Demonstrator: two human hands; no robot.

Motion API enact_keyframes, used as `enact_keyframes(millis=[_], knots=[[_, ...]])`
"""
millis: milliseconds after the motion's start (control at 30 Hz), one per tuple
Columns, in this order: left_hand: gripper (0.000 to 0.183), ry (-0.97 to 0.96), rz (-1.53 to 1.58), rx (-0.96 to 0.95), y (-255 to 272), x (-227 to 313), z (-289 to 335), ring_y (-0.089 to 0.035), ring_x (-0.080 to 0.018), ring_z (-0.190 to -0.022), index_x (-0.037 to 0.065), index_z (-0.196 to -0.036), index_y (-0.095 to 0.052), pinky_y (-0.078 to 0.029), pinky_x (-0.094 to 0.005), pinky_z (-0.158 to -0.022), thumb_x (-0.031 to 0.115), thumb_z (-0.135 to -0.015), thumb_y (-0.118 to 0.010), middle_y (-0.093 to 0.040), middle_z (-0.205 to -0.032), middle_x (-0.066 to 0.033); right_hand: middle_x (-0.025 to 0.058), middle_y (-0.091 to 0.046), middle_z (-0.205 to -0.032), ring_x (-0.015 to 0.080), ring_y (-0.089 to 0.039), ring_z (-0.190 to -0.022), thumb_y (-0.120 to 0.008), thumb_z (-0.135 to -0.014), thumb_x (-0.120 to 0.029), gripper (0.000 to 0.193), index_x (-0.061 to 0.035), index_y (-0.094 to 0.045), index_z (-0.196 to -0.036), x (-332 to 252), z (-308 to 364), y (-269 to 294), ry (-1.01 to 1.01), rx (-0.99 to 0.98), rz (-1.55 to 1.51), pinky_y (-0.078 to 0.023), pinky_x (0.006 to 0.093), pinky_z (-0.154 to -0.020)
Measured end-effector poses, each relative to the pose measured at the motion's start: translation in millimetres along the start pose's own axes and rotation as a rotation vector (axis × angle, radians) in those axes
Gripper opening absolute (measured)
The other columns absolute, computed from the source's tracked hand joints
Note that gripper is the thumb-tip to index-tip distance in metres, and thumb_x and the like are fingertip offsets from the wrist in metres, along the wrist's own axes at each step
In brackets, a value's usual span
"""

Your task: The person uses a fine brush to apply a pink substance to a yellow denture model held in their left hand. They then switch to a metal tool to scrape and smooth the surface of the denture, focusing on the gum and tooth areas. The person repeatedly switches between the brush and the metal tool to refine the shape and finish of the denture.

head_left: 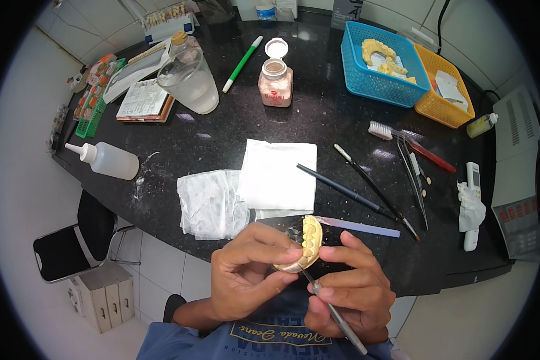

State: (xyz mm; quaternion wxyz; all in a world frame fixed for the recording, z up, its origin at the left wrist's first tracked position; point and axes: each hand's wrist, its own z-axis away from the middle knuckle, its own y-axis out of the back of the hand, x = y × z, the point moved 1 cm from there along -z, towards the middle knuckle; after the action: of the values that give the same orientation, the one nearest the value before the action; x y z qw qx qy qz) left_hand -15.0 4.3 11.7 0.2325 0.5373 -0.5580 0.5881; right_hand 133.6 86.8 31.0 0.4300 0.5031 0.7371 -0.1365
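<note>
A yellow plaster dental cast [309,240] with a row of teeth is held up in front of me, near the counter's front edge. Thumb and fingers of my left hand [251,264] pinch its left, lower end. My right hand [351,288] grips a thin metal carving tool [342,324] like a pen, its narrow tip against the lower part of the cast. One finger of that hand also touches the cast's right side. Just beyond lie a folded white paper sheet [279,174], a crumpled white tissue [213,204] and a pale lilac plastic-handled tool [360,226].
On the black counter [222,132] stand an open jar of pink powder [276,84], a clear cup [192,84] and a squeeze bottle [111,160]. Blue basket [378,84] and yellow basket [447,102] sit far right. Brushes, tweezers [409,174] and a toothbrush [426,153] lie right.
</note>
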Motion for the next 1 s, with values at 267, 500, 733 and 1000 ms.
enact_keyframes(millis=[267,500,733,1000], knots=[[0.034,-0.015,-0.017,-0.002,0.4,-1.3,0.2,-0.06,-0.022,-0.106,-0.004,-0.11,-0.067,-0.049,-0.0322,-0.095,-0.016,-0.078,-0.069,-0.058,-0.11,-0.0169,0.0042,-0.07,-0.079,0.0299,-0.07,-0.098,-0.076,-0.076,-0.008,0.02,-0.0086,-0.065,-0.093,-0.4,0.4,-0.3,-0.014,0.001,0.003,-0.051,0.0502,-0.096],[0.034,-0.015,-0.013,0.007,0.3,-1.6,1.3,-0.061,-0.0219,-0.106,-0.004,-0.11,-0.067,-0.05,-0.0322,-0.094,-0.015,-0.078,-0.069,-0.059,-0.11,-0.0169,0.0043,-0.07,-0.079,0.0296,-0.07,-0.098,-0.076,-0.077,-0.008,0.019,-0.0086,-0.065,-0.091,-1.4,0.3,0.1,-0.024,-0.001,-0.001,-0.05,0.0504,-0.097],[0.034,-0.017,-0.017,0.011,0.8,-2.1,1.8,-0.061,-0.0219,-0.105,-0.004,-0.11,-0.067,-0.05,-0.0323,-0.093,-0.015,-0.078,-0.07,-0.059,-0.11,-0.0171,0.0046,-0.07,-0.078,0.0303,-0.071,-0.098,-0.076,-0.077,-0.008,0.016,-0.008,-0.065,-0.089,-1.3,0.1,-0.2,-0.031,0.009,-0.016,-0.049,0.0506,-0.098],[0.033,-0.015,-0.024,0.012,0.2,-1.6,1.7,-0.061,-0.0215,-0.105,-0.004,-0.109,-0.067,-0.05,-0.0322,-0.093,-0.015,-0.078,-0.069,-0.059,-0.11,-0.0171,0.0051,-0.069,-0.078,0.0313,-0.071,-0.098,-0.075,-0.078,-0.007,0.015,-0.0074,-0.064,-0.089,-2.3,0.0,0.6,-0.034,0.008,-0.022,-0.049,0.0511,-0.098]])
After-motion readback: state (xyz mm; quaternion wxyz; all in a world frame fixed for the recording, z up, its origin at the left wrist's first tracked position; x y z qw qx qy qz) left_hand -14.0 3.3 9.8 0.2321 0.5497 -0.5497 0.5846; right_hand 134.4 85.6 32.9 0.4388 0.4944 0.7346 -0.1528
